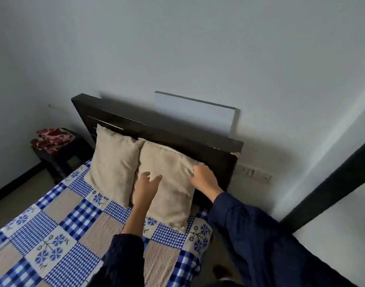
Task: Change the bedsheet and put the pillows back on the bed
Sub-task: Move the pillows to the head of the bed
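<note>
Two beige pillows lean against the dark headboard (177, 139) of the bed. The left pillow (113, 162) stands free. On the right pillow (169, 195), my left hand (147, 183) presses the front face with fingers spread. My right hand (202, 177) grips that pillow's upper right corner, fingers curled into the fabric. A blue, white and beige patchwork bedsheet (73, 228) with checks and flower squares covers the mattress.
A dark stool (59, 158) beside the bed's far left carries a folded red patterned cloth (52, 138). A white panel (196, 112) leans on the wall behind the headboard. A switch plate (253, 172) sits on the wall at right, near a dark door frame (332, 183).
</note>
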